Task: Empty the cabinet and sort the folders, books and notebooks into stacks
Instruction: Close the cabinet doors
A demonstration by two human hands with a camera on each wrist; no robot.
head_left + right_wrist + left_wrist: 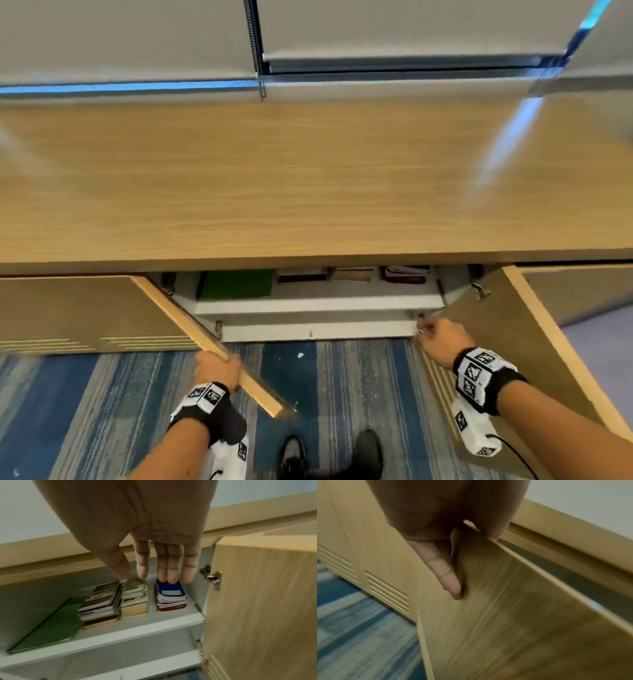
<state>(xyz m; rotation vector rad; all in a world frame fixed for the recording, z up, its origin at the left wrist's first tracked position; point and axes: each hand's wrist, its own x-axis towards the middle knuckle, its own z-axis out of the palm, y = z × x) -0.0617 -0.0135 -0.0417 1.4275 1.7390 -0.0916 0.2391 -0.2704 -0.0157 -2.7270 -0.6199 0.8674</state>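
Observation:
The low cabinet stands with both doors swung out. My left hand (215, 368) grips the top edge of the left door (185, 320); in the left wrist view its thumb presses the door's face (513, 615) while the fingers hook over the edge. My right hand (433, 334) hovers by the right door (513, 342) with straight fingers (164, 568), holding nothing. On the upper white shelf (137, 631) lie green folders (49, 626), two stacks of books (101, 604) (134, 600) and a pile of notebooks (171, 597) with a blue one on top.
A long wooden countertop (308, 188) runs over the cabinet. Closed vented doors (68, 308) continue to the left. A lower white shelf (318, 330) shows nothing on its visible front part. My shoes (368, 452) stand on blue striped carpet (342, 377) between the doors.

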